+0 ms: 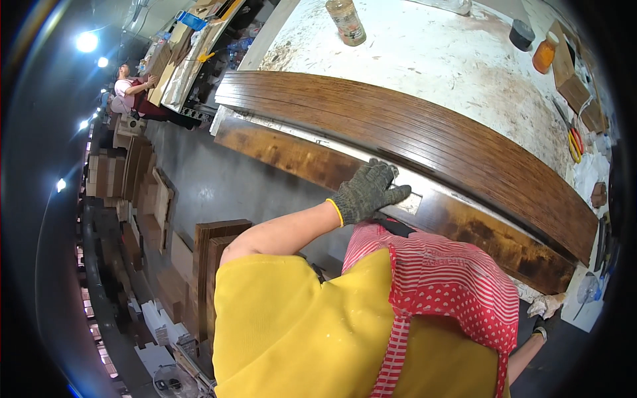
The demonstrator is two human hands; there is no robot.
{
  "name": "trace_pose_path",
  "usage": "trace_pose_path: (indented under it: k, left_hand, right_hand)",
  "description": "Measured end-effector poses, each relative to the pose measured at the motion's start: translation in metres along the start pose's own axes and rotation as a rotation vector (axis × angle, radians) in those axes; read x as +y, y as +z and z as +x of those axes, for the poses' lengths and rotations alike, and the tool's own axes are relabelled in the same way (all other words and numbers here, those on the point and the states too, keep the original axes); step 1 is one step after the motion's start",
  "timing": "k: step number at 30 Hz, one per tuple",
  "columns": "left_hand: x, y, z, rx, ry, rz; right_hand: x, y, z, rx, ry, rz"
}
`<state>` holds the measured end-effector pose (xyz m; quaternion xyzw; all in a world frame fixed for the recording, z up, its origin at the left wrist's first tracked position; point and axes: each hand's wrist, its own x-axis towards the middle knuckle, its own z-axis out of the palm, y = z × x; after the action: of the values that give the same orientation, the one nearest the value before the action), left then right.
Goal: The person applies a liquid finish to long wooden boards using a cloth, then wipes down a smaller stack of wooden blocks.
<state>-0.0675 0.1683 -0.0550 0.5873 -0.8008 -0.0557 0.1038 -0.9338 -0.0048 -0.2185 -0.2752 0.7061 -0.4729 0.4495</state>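
A long, narrow wooden plank (pixel 298 154) with brown blotches lies along the near edge of the table. My left hand (pixel 371 189), in a dark knitted glove with a yellow cuff, rests on its middle, thumb held away from the fingers. Beside the thumb, a pale rectangular patch (pixel 406 201) shows on the plank. At the lower right, my right hand (pixel 543 326), also dark-gloved, holds a crumpled whitish rag (pixel 547 306) by the plank's right end; its fingers are partly hidden. Just beyond the plank lies a stack of dark brown grooved boards (pixel 398 126).
On the stained white table (pixel 424 60) stand a jar (pixel 346 23), a black round container (pixel 521 34) and an orange bottle (pixel 545 53). Pliers (pixel 573 140) lie at the right. Stacked boards (pixel 209 265) stand on the floor at left. Another person (pixel 136 93) works far left.
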Motion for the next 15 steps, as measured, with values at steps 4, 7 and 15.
trace_pose_path:
  k: [4,7,15]
  left_hand:
    - [-0.002,-0.007,0.002,0.003,0.084,0.031]
    - [-0.007,-0.015,0.004,-0.105,0.064,-0.086]
    - [-0.006,-0.039,0.018,0.147,0.191,0.187]
  right_hand:
    - [-0.01,0.007,-0.013,0.031,-0.063,-0.088]
    - [-0.014,0.015,-0.022,0.022,-0.105,-0.159]
    - [-0.034,0.029,-0.03,-0.003,-0.258,-0.341]
